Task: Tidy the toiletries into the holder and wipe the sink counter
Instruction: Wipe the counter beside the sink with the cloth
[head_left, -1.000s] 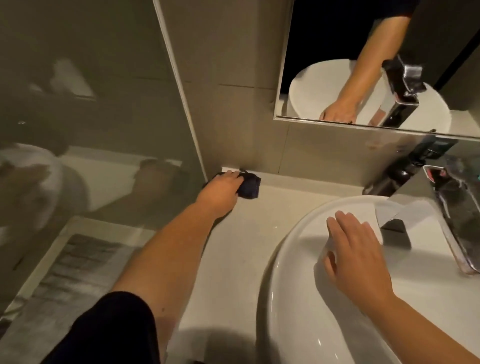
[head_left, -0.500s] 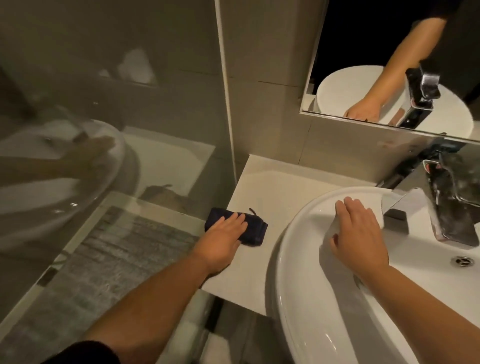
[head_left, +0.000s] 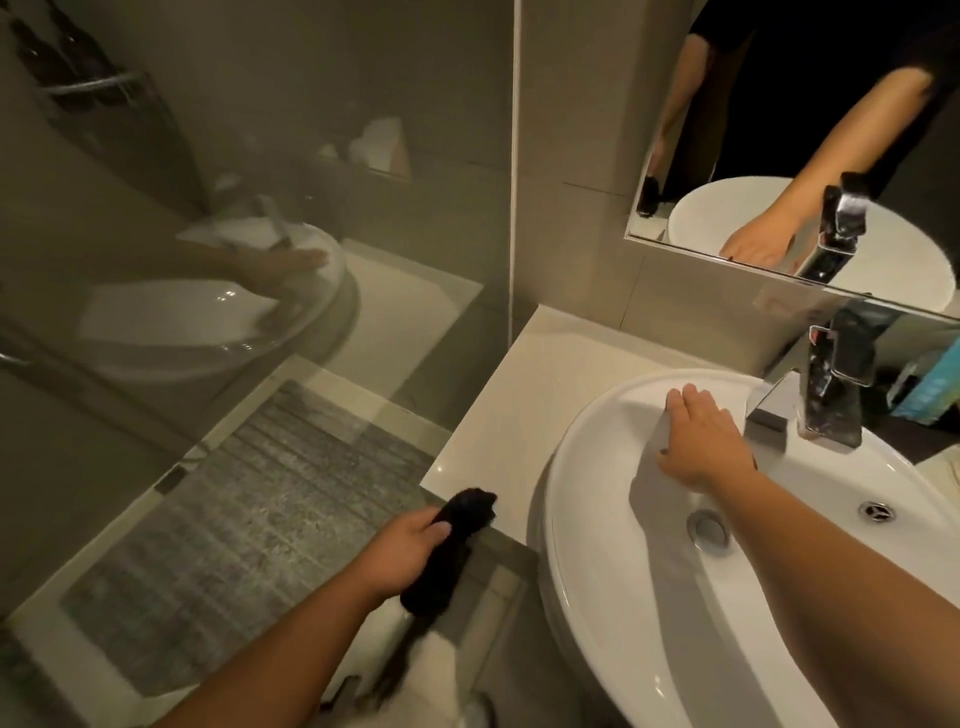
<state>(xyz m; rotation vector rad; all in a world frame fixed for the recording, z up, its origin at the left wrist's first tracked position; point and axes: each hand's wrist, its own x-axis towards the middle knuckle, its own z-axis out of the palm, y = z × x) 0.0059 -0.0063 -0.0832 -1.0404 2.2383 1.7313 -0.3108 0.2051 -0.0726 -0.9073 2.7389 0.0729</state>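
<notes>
From the head view, my left hand sits low and centre in the frame, its fingers clamped around a dark cloth bunched into a roll. The cloth hangs just off the near edge of the pale tabletop, which suits carrying any wiped-off grit clear of the surface rather than back onto it. My right hand lies flat on the inner wall of the white basin, right of centre, fingers together and holding nothing; I judge it is there to brace me as I lean across. The chrome tap stands just right of that hand. At the far right edge something teal shows behind the tap, too cropped to name, and I cannot see the holder. The stretch of tabletop left of the basin looks bare, so I judge the wipe is well along.
</notes>
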